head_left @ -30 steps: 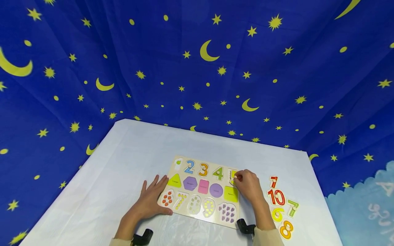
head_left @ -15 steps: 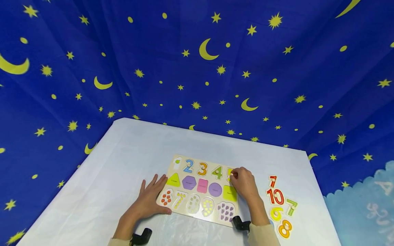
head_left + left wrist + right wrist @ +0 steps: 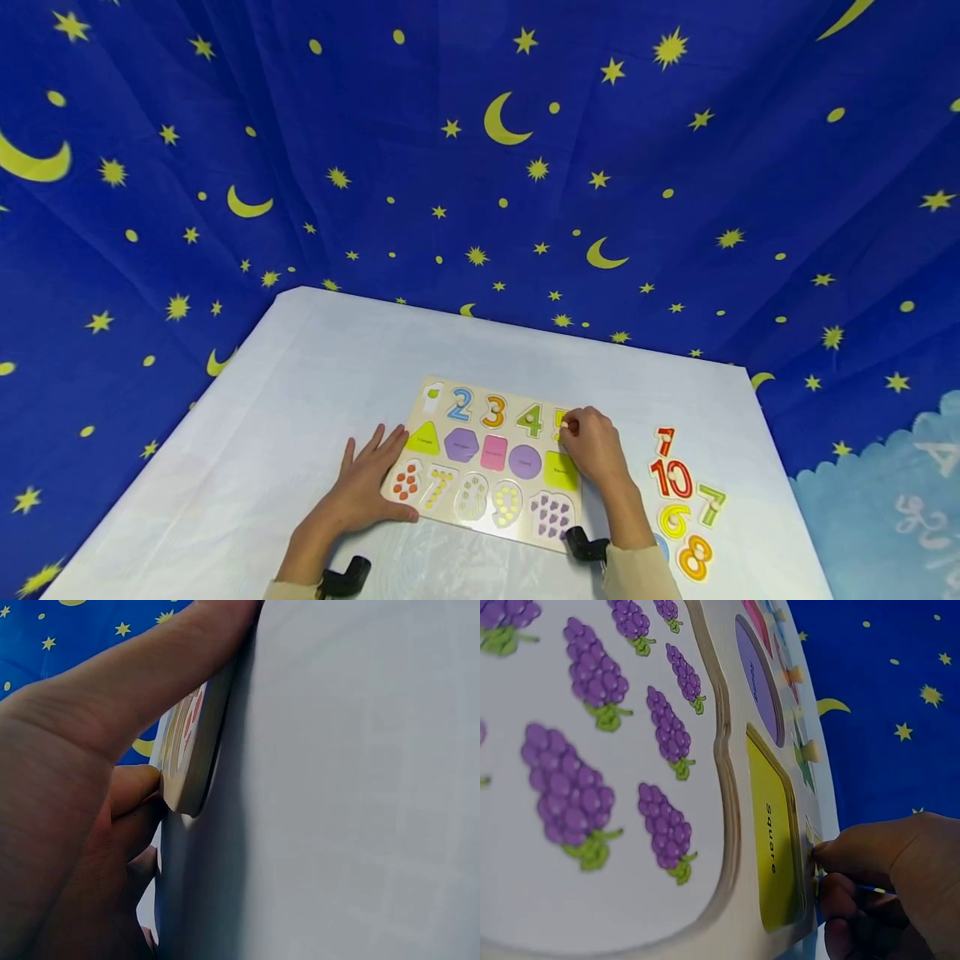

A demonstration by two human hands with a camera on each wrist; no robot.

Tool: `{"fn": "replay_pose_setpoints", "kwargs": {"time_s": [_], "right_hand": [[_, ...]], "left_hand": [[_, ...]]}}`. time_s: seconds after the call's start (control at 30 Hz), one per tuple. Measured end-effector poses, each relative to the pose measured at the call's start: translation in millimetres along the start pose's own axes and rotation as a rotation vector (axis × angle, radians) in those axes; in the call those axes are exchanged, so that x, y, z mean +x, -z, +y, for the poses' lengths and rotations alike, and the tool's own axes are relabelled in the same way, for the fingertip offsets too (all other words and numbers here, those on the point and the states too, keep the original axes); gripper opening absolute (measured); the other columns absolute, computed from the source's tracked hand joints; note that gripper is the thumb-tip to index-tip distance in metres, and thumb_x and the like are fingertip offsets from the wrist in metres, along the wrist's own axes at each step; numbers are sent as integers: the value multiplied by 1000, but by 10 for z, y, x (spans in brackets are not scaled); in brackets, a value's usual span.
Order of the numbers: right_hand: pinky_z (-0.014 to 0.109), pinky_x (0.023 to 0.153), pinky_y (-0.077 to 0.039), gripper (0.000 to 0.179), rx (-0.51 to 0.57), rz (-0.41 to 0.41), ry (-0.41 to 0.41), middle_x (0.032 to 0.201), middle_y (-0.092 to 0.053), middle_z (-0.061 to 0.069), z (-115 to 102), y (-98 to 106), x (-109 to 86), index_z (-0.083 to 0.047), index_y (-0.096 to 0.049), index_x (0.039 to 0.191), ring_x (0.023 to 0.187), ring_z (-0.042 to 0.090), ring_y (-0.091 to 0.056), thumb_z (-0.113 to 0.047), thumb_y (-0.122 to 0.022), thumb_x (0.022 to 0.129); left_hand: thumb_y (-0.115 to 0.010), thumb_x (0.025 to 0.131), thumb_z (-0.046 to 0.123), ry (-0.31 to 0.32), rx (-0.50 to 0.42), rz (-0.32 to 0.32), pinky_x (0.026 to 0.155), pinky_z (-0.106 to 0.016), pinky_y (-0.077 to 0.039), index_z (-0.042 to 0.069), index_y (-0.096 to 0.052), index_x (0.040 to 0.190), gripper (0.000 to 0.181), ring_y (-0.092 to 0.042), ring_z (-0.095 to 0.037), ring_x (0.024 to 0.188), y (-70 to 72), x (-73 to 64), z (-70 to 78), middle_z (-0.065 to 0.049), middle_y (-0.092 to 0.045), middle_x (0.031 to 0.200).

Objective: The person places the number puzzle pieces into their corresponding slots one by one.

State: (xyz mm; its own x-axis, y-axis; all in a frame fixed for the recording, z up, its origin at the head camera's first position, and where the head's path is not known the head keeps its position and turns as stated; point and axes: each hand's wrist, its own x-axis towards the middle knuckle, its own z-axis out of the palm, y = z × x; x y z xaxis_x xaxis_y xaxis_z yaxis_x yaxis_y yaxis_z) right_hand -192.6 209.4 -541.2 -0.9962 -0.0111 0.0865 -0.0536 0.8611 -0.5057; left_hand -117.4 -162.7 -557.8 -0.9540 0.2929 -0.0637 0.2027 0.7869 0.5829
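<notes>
A wooden number puzzle board lies on the white table. My left hand rests at its left end with spread fingers; the thumb lies along the front edge. At the board's far right corner, my right hand pinches the knob of the yellow number 5 piece. That piece sits at its recess and is mostly covered by the fingers, so how flush it lies cannot be seen. The blue 2, orange 3 and green 4 pieces are in their recesses.
Right of the board lie loose pieces: red 1, red 10, green 7, yellow 6, orange 8. A blue piece is partly hidden by the right sleeve. A starry blue cloth stands behind the table.
The right hand has shifted slightly left with the 5 piece, towards its recess, then stayed there. The left hand keeps its place on the board. The view has shifted slightly.
</notes>
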Motion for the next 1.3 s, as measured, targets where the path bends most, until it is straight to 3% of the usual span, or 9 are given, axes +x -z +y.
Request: {"fn": "replay_pose_setpoints", "kwargs": {"time_s": [0.43,1.3], "right_hand": [[33,67,-44,31,37,-4,6,89,-56,4,7,62,-41,-7,-66,114,75,18,-51,-14,-70,84],[36,66,-45,22,-24,117,-46,85,-61,4,315,410,-288,-5,-70,103,73,18,-55,-13,-71,83]], "left_hand": [[-80,51,71,0,3,0,107,-63,8,8,-29,151,129,-10,-34,144,4,3,0,-6,-25,156],[-81,53,67,-22,6,11,107,-63,8,7,-29,151,127,-10,-33,144,10,-4,-8,-7,-25,157]]}}
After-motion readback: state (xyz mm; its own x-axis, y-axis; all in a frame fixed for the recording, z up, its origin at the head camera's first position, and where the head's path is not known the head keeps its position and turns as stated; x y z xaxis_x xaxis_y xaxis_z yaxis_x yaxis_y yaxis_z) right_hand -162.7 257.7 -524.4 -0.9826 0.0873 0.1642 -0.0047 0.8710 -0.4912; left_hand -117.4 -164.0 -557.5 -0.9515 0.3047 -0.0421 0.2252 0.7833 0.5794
